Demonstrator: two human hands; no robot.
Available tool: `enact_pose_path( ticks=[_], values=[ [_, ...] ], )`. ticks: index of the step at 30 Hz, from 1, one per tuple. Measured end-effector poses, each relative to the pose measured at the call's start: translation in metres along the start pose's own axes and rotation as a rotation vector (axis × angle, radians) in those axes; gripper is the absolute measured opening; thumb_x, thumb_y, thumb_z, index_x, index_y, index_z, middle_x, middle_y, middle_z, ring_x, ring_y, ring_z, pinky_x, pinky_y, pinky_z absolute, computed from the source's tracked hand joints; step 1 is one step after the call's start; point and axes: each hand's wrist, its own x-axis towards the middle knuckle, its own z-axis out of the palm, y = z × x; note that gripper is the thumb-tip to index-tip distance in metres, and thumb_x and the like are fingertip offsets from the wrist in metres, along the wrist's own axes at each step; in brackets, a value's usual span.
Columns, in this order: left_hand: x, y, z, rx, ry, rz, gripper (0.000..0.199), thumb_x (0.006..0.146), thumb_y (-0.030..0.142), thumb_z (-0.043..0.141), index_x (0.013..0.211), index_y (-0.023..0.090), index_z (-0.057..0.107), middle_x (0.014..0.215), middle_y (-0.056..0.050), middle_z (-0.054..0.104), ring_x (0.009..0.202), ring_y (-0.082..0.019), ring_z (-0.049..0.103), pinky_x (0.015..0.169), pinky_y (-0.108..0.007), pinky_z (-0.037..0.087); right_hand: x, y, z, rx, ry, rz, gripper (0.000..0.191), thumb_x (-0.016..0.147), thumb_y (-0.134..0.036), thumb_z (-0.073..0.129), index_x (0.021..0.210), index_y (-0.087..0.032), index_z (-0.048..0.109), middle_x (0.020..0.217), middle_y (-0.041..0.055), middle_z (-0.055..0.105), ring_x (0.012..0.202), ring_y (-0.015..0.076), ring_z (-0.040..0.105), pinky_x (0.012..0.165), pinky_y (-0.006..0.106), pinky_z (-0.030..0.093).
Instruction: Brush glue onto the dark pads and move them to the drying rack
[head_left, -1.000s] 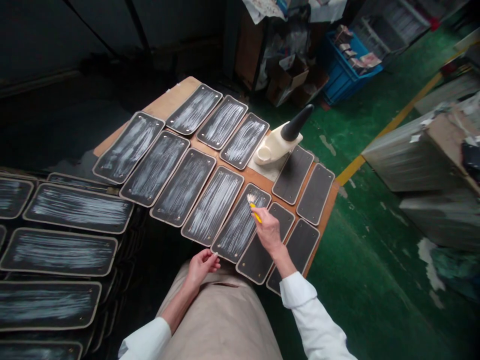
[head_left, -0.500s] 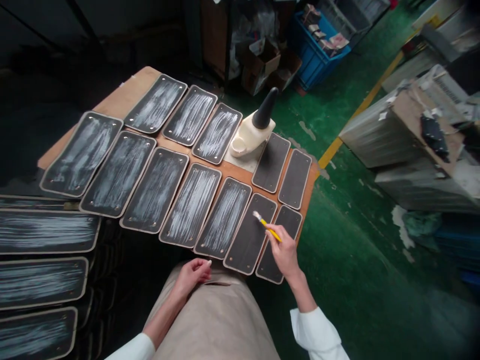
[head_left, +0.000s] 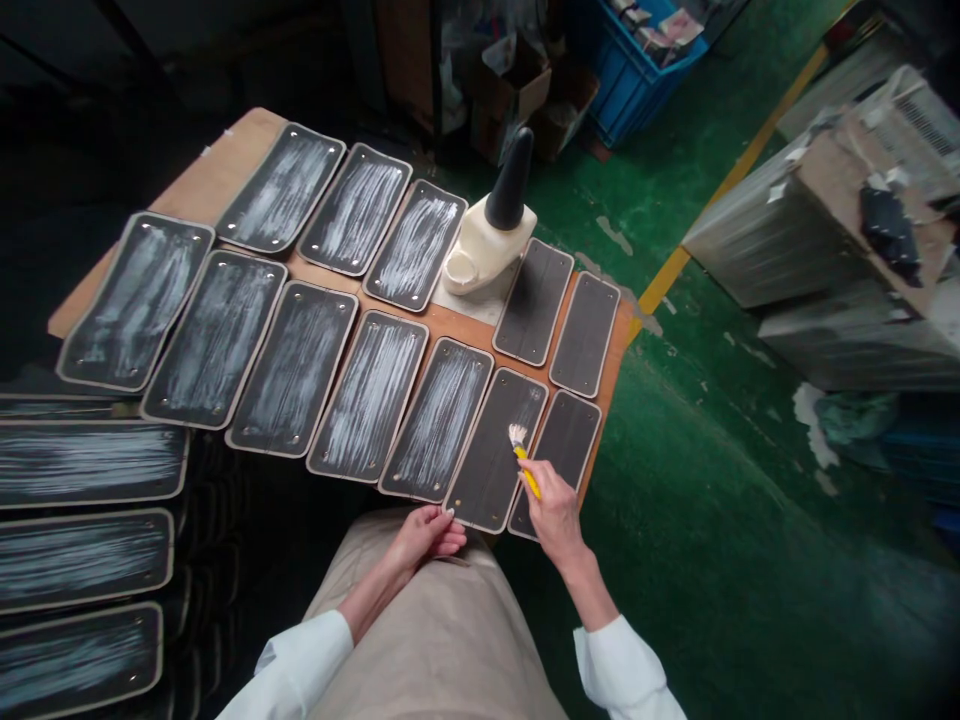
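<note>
My right hand (head_left: 556, 512) grips a yellow-handled paintbrush (head_left: 519, 442), its whitish bristles on a dark rounded rectangular panel (head_left: 486, 462). Faint pale streaks mark that panel's upper right part. At its lower left corner, my left hand (head_left: 429, 534) has the edge between thumb and curled fingers; the fingers' contact underneath is hidden. To the left lie several panels with white streaks, such as the adjoining one (head_left: 437, 420). A plain dark panel (head_left: 564, 445) lies to the right, partly behind my right hand. Beyond stands a cream bottle (head_left: 491, 240) with a black cone-shaped top.
The panels rest on a brown board (head_left: 255, 135). More streaked panels (head_left: 90, 462) are stacked at the lower left. A blue crate (head_left: 634, 85) and cardboard boxes (head_left: 517, 85) stand at the back. Grey cabinets (head_left: 780, 220) are on the right, across the green floor (head_left: 712, 500).
My left hand has moved right and taken the panel's corner. The brush has come down along the panel, leaving faint streaks near its upper right. The view has shifted slightly.
</note>
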Motion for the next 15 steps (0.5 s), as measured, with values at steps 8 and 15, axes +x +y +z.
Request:
enact_pose_path(
  ticks=[8,15],
  values=[
    [-0.004,-0.004,0.006,0.027,0.041,0.067,0.013,0.085,0.021,0.062,0.078,0.011,0.057,0.071,-0.009,0.071,0.056,-0.012,0.068,0.052,-0.02,0.055,-0.055,-0.025,-0.013,0.232,-0.131,0.093,0.02,0.097,-0.023,0.044,0.112,-0.024,0.056,0.1,0.0043,0.062,0.089,0.0179,0.062,0.078,0.031,0.049],
    [-0.005,-0.008,0.006,0.042,0.047,0.103,0.013,0.086,0.022,0.061,0.08,0.011,0.057,0.074,-0.01,0.071,0.058,-0.012,0.068,0.053,-0.02,0.056,0.034,0.021,-0.034,0.055,0.15,-0.032,0.022,0.097,-0.025,0.044,0.114,-0.022,0.059,0.106,0.0066,0.063,0.095,0.0196,0.062,0.084,0.032,0.048]
  ],
)
